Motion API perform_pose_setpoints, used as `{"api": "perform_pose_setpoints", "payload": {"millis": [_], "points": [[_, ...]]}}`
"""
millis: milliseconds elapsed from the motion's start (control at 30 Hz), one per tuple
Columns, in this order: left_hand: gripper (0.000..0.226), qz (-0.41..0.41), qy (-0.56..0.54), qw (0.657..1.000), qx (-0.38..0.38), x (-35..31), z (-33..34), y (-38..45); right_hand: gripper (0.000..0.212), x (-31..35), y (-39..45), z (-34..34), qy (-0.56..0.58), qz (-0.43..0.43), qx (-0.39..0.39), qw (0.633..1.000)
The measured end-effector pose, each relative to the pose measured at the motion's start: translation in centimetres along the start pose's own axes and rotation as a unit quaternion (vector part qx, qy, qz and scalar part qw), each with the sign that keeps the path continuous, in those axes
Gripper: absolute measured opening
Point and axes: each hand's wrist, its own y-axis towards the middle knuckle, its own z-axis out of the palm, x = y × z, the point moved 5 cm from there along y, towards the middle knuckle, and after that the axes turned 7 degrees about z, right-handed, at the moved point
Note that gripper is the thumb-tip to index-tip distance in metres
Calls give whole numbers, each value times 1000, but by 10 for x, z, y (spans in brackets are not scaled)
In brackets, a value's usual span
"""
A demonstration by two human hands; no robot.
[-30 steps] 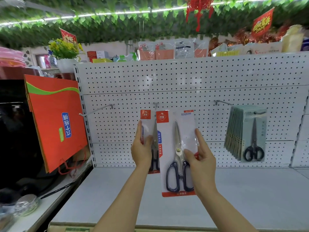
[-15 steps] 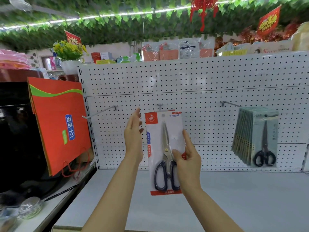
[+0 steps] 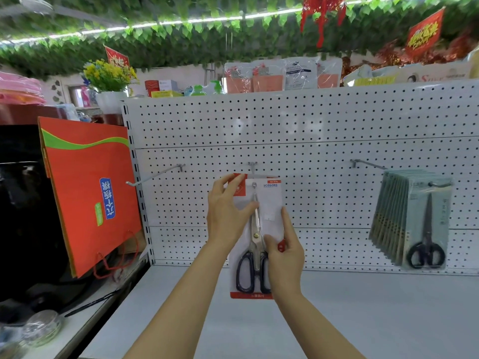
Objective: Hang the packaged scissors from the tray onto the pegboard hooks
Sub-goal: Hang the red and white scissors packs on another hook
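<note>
Head view shows your right hand (image 3: 283, 257) gripping the scissors pack (image 3: 261, 229) at frame centre, its hole at the middle hook (image 3: 252, 168), left hand (image 3: 228, 216) spread open against it, while a stack (image 3: 412, 218) hangs right and the left hook (image 3: 155, 174) is bare.

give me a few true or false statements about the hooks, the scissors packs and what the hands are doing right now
1. The right hand holds the scissors pack at its lower right edge. True.
2. The left hook carries a stack of packs. False: it is bare; the stack of packs hangs on the right hook.
3. The left hand is at the upper left part of the pack. True.
4. The scissors in the held pack have red handles. False: the handles are black.
5. The pack is held below the middle hook. True.
</note>
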Motion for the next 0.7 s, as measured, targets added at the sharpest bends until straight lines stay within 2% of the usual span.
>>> {"api": "perform_pose_setpoints", "payload": {"millis": [200,700], "points": [[63,-1,19,1000,18,14,11,10,68,-15,18,10,-52,-3,-21,998],[65,31,1,998,55,18,7,8,62,-20,33,6,-141,-22,8,990]]}}
